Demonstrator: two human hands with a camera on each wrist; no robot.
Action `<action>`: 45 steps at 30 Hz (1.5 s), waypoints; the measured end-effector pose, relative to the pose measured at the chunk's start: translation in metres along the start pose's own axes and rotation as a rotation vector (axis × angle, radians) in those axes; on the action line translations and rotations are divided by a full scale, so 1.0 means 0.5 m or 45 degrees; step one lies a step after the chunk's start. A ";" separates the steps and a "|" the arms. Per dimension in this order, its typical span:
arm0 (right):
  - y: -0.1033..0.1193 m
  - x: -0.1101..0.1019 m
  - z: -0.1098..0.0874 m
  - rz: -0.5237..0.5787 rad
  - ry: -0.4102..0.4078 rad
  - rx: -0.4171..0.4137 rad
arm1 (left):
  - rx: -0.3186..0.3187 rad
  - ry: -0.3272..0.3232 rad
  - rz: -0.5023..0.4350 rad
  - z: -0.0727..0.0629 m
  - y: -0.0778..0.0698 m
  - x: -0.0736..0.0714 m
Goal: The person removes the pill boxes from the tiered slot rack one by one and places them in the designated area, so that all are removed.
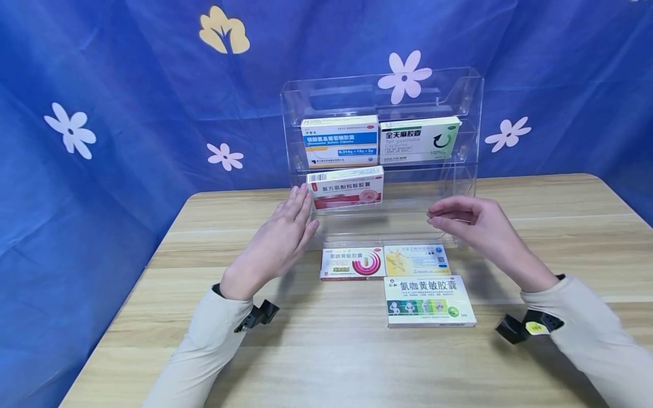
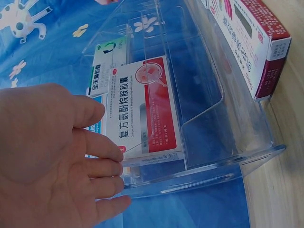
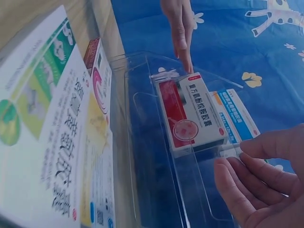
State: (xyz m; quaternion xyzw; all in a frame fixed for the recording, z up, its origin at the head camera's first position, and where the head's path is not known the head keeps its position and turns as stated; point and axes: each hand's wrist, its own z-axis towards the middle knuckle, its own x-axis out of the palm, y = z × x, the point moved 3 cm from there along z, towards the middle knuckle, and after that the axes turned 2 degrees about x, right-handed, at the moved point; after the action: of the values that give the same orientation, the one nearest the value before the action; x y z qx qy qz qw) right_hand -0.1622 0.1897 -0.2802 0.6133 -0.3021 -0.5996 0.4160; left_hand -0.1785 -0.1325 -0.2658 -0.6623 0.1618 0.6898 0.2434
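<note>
At the left, the person's left hand point(image 1: 275, 241) is flat and relaxed, fingers straight and gripping nothing. Its fingertips sit at the left end of a red-and-white medicine box point(image 1: 344, 190) and seem to touch it, though the overlap makes this hard to confirm. That box stands in the left part of a clear plastic rack point(image 1: 367, 226), below a blue-and-white box point(image 1: 339, 141) on the shelf above. In front of the rack, a box with pink rings point(image 1: 352, 263) lies on the wooden table point(image 1: 306, 351), its right end against a yellow-and-white box point(image 1: 415, 260). To the right on the upper shelf, just beside the blue-and-white box, stands a green-and-white box point(image 1: 420, 139). A larger white box point(image 1: 430, 301) lies nearest the person. Farthest right, the right hand point(image 1: 474, 224) hovers before the rack's right part, fingers loosely bent, holding nothing
</note>
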 end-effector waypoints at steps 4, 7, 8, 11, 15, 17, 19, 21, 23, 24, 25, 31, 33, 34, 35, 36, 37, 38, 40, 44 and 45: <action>0.005 0.007 0.009 0.036 -0.005 -0.021 | 0.005 -0.003 0.000 0.000 0.000 0.000; 0.007 0.012 0.015 0.075 -0.003 -0.022 | 0.008 -0.009 0.003 0.000 0.000 0.002; 0.007 0.014 0.017 0.085 -0.001 -0.021 | 0.007 -0.009 0.004 0.000 0.000 0.002; 0.009 0.018 0.022 0.096 -0.001 -0.021 | 0.007 -0.010 0.001 0.000 0.000 0.003; 0.013 0.023 0.029 0.115 -0.005 -0.009 | 0.003 -0.006 -0.001 -0.001 0.000 0.003; 0.016 0.026 0.031 0.131 0.000 -0.003 | -0.002 -0.004 0.002 -0.002 0.000 0.003; 0.019 0.030 0.034 0.145 0.005 0.000 | -0.002 -0.006 0.001 -0.002 0.000 0.003; 0.022 0.034 0.038 0.155 0.014 -0.005 | -0.004 -0.003 0.000 -0.002 0.000 0.003; 0.023 0.037 0.041 0.157 0.021 -0.023 | -0.007 0.001 -0.002 -0.001 0.000 0.003; 0.024 0.039 0.043 0.155 0.019 -0.029 | -0.007 0.003 -0.003 -0.001 0.000 0.003; 0.025 0.041 0.044 0.161 0.019 -0.035 | -0.009 0.006 -0.002 -0.001 -0.001 0.003; 0.029 0.051 0.053 0.198 0.020 -0.078 | -0.006 -0.006 -0.007 -0.001 -0.002 0.005; 0.030 0.054 0.056 0.212 0.018 -0.092 | -0.001 -0.014 -0.008 0.000 -0.002 0.005; 0.031 0.056 0.058 0.213 0.018 -0.099 | 0.001 -0.018 -0.009 0.000 -0.001 0.005; 0.031 0.058 0.060 0.212 0.020 -0.105 | 0.001 -0.018 -0.006 0.000 -0.001 0.005; 0.032 0.060 0.062 0.208 0.021 -0.110 | 0.001 -0.017 -0.004 0.001 -0.001 0.005; 0.033 0.061 0.063 0.203 0.023 -0.115 | 0.001 -0.018 -0.001 0.001 0.000 0.004; 0.033 0.063 0.065 0.197 0.025 -0.119 | 0.001 -0.018 -0.001 0.001 0.000 0.004; 0.034 0.067 0.069 0.180 0.030 -0.125 | -0.001 -0.017 -0.002 0.001 0.001 0.004; 0.033 0.073 0.076 0.191 0.035 -0.137 | -0.003 -0.009 0.000 0.000 0.001 0.004; 0.033 0.075 0.077 0.197 0.038 -0.140 | -0.002 -0.009 0.002 0.000 0.001 0.004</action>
State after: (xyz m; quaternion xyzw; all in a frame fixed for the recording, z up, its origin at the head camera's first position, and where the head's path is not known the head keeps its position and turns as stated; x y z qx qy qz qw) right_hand -0.1945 0.1438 -0.2814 0.5732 -0.3090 -0.5722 0.4985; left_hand -0.1788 -0.1326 -0.2678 -0.6601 0.1609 0.6923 0.2430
